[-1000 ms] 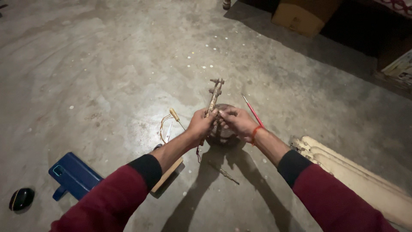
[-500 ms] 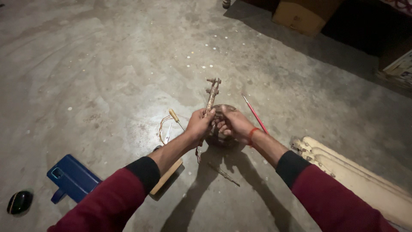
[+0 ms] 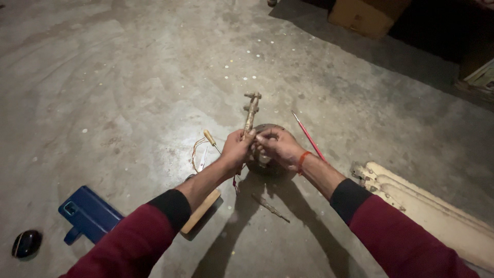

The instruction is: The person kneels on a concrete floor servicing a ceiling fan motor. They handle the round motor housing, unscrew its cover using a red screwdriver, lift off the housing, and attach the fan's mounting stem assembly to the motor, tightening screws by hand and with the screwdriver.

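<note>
My left hand [image 3: 234,151] grips the lower end of a rusty metal rod-like tool [image 3: 250,110] that points away from me, with a small crosspiece at its far end. My right hand [image 3: 278,146] rests on a round dark metal part [image 3: 267,164] on the concrete floor, its fingers meeting the tool where my left hand holds it. Both hands touch each other over this part. A red band sits on my right wrist. Both sleeves are dark red.
A red-handled thin tool [image 3: 309,136] lies right of the part. A yellow-handled screwdriver [image 3: 211,139] and thin wires [image 3: 198,154] lie left. A wooden block [image 3: 201,211], a small dark rod [image 3: 270,207], a blue phone case [image 3: 87,213], a black oval object [image 3: 25,243], pale boards [image 3: 432,206] and a cardboard box [image 3: 365,15] are around.
My right hand has closed in onto the round part and the tool's base. The view has shifted slightly; the tool stays pointing away.
</note>
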